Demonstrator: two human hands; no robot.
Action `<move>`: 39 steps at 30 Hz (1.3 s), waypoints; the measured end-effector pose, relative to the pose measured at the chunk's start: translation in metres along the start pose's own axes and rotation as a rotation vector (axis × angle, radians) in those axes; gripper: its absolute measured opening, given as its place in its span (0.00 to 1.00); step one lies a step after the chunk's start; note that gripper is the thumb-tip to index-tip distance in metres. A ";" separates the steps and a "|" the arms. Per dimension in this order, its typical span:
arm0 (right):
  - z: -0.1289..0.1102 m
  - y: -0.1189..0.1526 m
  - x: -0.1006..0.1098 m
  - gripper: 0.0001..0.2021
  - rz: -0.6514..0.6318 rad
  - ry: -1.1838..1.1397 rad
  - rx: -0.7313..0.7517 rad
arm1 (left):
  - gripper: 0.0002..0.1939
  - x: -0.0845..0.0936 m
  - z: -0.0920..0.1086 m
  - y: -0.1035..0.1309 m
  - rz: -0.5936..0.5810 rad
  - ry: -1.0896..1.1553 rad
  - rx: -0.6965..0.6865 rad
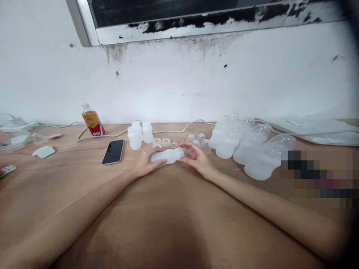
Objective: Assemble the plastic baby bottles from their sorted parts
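A frosted baby bottle [166,155] lies on its side between my hands, its neck pointing right. My left hand [147,161] is wrapped round the base end. At the other end, the fingers of my right hand [195,157] close round the collar and clear teat. Just beyond my hands are several white collar rings [166,142] and several clear domed caps [200,137]. Several open bottle bodies [135,136] stand upright to the left of the rings. On the right is a cluster of bottles with clear caps fitted [224,142].
A phone [113,152] lies left of my hands, with a drink bottle [93,120] behind it. White cable [185,129] runs along the wall side. Clear plastic bags [314,129] lie at the back right. Packaging scraps [44,151] are at the left. A pixelated patch covers the right edge.
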State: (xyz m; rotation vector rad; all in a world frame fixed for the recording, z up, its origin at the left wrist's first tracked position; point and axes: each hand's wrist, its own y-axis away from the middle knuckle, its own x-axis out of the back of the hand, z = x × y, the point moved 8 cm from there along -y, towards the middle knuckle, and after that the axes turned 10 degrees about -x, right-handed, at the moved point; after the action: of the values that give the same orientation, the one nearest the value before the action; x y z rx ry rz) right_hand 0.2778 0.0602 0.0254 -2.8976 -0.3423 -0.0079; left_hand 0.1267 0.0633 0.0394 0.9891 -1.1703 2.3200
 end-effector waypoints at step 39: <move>0.019 0.007 -0.004 0.27 -0.024 0.587 -0.257 | 0.25 -0.017 0.018 0.005 -0.123 -0.408 -0.248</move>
State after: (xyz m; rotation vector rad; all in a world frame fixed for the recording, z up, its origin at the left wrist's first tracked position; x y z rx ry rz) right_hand 0.2751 0.0572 0.0052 -2.9522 -0.2791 -0.9444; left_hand 0.1432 0.0456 0.0321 1.4332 -1.4593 1.8716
